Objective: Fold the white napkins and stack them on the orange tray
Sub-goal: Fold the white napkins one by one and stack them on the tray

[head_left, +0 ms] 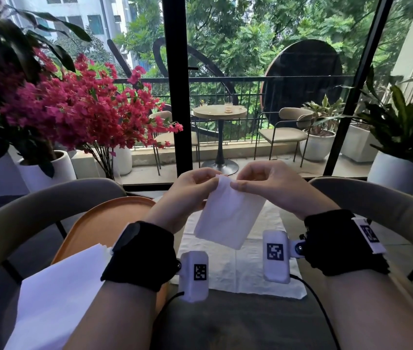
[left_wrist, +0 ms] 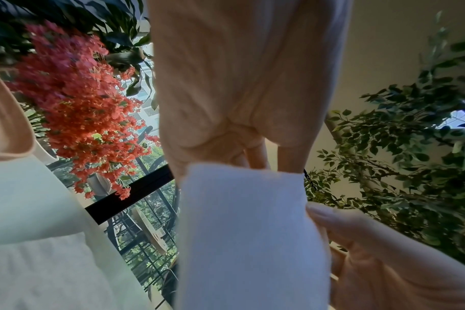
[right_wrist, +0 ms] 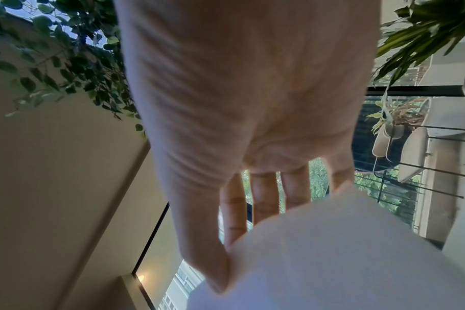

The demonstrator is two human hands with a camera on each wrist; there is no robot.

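A folded white napkin (head_left: 229,218) hangs in the air above the table, held by its top edge. My left hand (head_left: 195,183) pinches the top left corner and my right hand (head_left: 253,181) pinches the top right. In the left wrist view the napkin (left_wrist: 247,230) hangs below my curled fingers, and the other hand's thumb (left_wrist: 332,216) presses its right edge. The right wrist view shows my thumb (right_wrist: 207,262) on the napkin (right_wrist: 332,262). The orange tray (head_left: 94,223) lies to the left and carries a stack of white napkins (head_left: 56,286).
Unfolded white napkins (head_left: 246,269) lie flat on the grey table (head_left: 238,324) under the held one. Two curved beige chair backs (head_left: 36,213) stand across the table. A pink flowering plant (head_left: 79,107) stands at the left, a potted plant (head_left: 402,147) at the right.
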